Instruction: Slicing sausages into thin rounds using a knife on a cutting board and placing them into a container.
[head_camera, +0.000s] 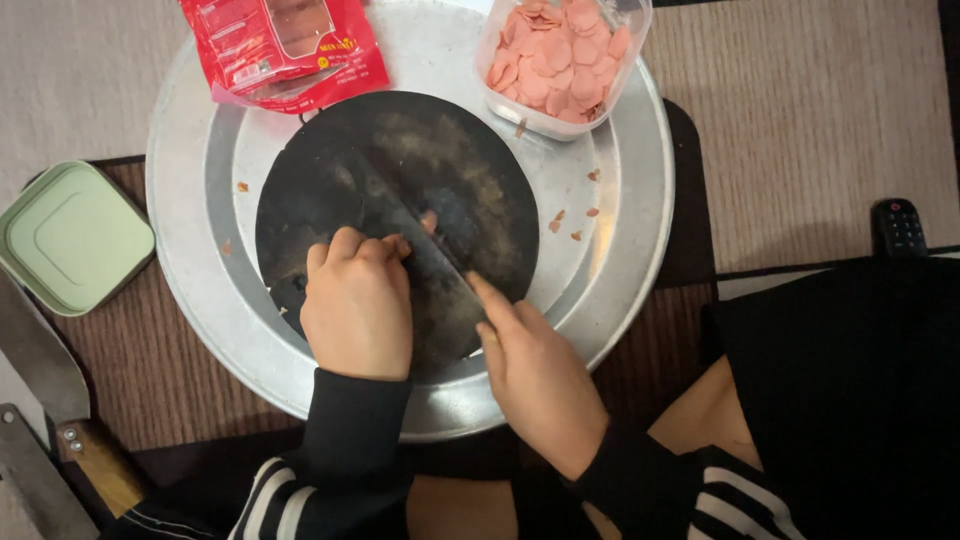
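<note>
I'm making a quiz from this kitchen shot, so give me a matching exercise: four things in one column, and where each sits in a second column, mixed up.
Things:
1. red packet
2. tub of pink slices
3. green lid
4. remote

Places:
A. far right, on the mat
B. left of the tray
C. top left rim of the tray
D. top right of the tray

Pairs: 1-C, 2-D, 3-B, 4-A

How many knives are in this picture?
2 for certain: one under both hands on the black board, blade between left hand and right hand; a wooden-handled one at the left edge. Others may be hidden.
</note>
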